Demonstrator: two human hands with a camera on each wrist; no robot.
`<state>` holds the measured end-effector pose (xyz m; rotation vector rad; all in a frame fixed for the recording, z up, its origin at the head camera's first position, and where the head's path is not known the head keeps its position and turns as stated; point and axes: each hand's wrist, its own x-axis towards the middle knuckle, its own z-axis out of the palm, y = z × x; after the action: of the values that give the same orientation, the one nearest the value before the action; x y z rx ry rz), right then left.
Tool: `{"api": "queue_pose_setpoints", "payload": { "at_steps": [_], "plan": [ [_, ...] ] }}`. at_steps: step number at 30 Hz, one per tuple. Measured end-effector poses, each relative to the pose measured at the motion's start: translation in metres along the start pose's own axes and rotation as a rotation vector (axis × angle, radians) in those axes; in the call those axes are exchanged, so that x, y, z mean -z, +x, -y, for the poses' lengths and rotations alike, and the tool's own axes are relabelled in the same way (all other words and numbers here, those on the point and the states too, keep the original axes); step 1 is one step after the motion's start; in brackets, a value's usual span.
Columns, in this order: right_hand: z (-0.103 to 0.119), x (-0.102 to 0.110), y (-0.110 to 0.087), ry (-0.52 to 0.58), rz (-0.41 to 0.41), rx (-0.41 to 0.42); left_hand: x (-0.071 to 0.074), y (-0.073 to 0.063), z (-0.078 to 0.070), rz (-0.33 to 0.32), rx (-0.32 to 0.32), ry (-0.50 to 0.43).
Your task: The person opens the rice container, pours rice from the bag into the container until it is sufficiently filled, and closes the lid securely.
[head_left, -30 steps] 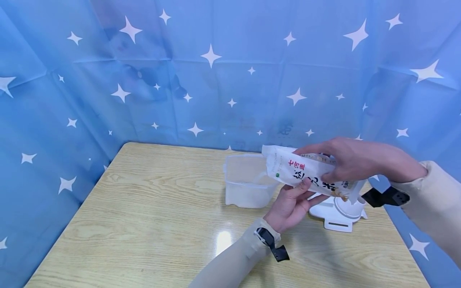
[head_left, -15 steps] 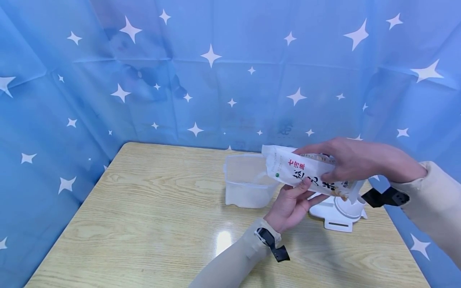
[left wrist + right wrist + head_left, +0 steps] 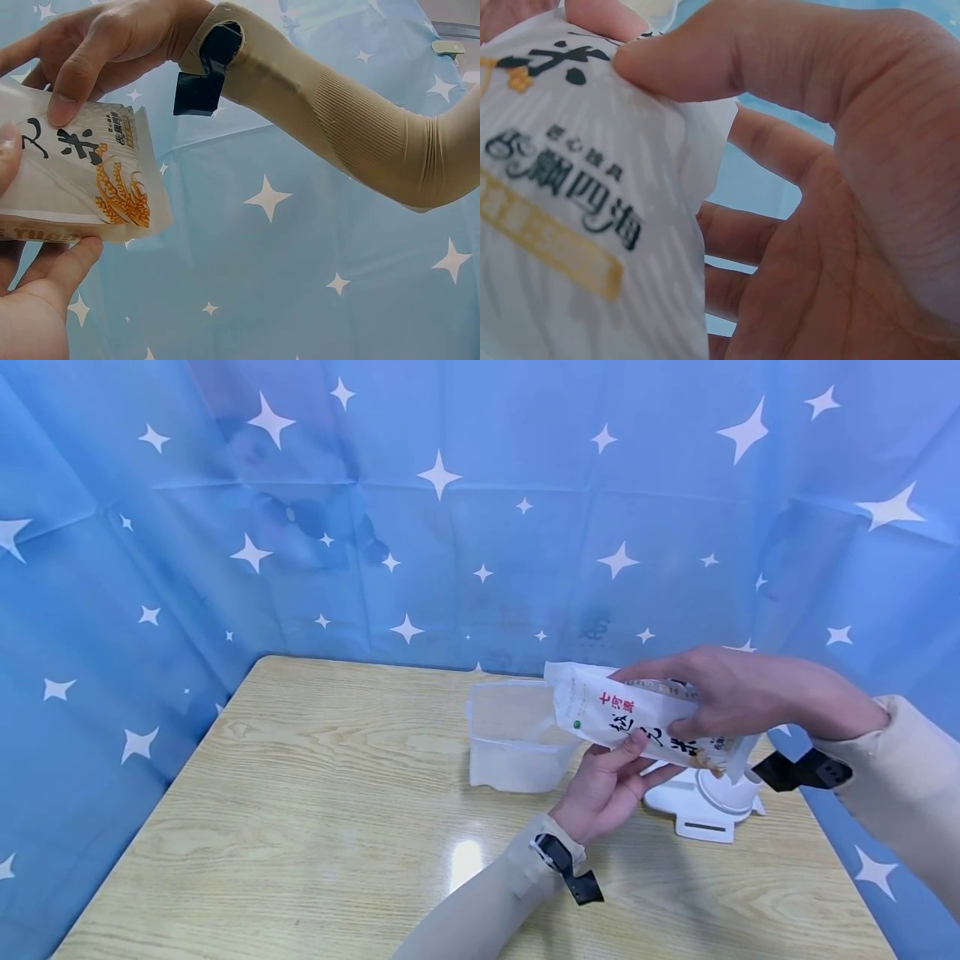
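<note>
A white rice bag (image 3: pixel 615 710) with black and red lettering lies tilted on its side in the air, its left end over the rim of a translucent plastic container (image 3: pixel 517 768). My left hand (image 3: pixel 603 793) holds the bag from below, thumb on the printed front. From above, my right hand (image 3: pixel 727 693) grips its right half, with the thumb pressed on the front in the right wrist view. Orange grain ears are printed near the bag's right end (image 3: pixel 124 195). A whitish streak shows inside the container just below the bag's left end.
Under the bag's right end, a white plastic lid-like piece (image 3: pixel 705 831) with a slotted tab and a round raised part lies on the wooden table (image 3: pixel 300 793). A blue curtain (image 3: pixel 375 527) with white stars hangs behind the table and at both sides.
</note>
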<state>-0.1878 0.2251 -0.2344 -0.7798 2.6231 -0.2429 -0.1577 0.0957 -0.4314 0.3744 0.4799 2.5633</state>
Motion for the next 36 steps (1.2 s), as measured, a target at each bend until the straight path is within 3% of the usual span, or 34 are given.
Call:
{"api": "queue_pose_setpoints", "payload": {
  "at_steps": [36],
  "plan": [
    [0.0037, 0.0009, 0.0013, -0.021, 0.000, 0.020, -0.0015, -0.0018, -0.0009, -0.004, -0.010, 0.019]
  ]
}}
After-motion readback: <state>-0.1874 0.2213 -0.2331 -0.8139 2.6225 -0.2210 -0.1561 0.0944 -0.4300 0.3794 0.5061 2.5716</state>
